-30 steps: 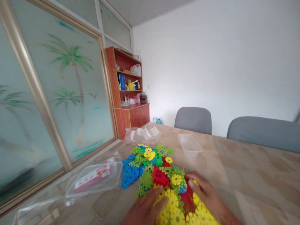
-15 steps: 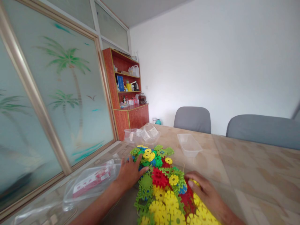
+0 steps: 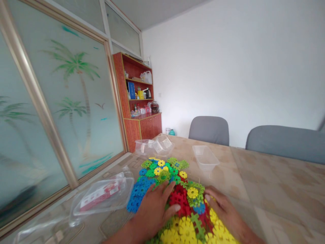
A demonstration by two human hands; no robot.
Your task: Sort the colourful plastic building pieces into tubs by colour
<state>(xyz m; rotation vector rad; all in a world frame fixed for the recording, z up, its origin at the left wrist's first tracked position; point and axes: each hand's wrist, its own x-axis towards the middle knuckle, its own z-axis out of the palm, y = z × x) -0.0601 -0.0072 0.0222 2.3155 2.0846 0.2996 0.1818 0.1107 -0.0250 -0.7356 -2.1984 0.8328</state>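
Observation:
A pile of flat plastic interlocking pieces lies on the table in front of me. My left hand [image 3: 157, 206] rests palm down on it with fingers spread, nearest the red pieces [image 3: 179, 200] and green ones [image 3: 164, 176]. Blue flower-shaped pieces [image 3: 139, 191] show to the left of that hand. My right hand [image 3: 224, 208] is at the pile's right edge, loosely bent with thumb and forefinger a little apart, beside yellow flower-shaped pieces [image 3: 220, 230]. I see nothing held in it, though its lower fingers are hidden. A yellow disc [image 3: 192, 192] lies between the hands.
A clear plastic tub [image 3: 205, 157] stands beyond the pile to the right. More clear containers [image 3: 154, 147] sit behind it. On the left lies a clear lid or tray with a red-and-white packet [image 3: 101, 196]. Grey chairs [image 3: 209, 130] line the far side of the table [image 3: 274, 189].
My left hand has moved toward me and right, from the green pieces onto the middle of the pile. Blue pieces it covered now show at the left. My right hand has barely moved.

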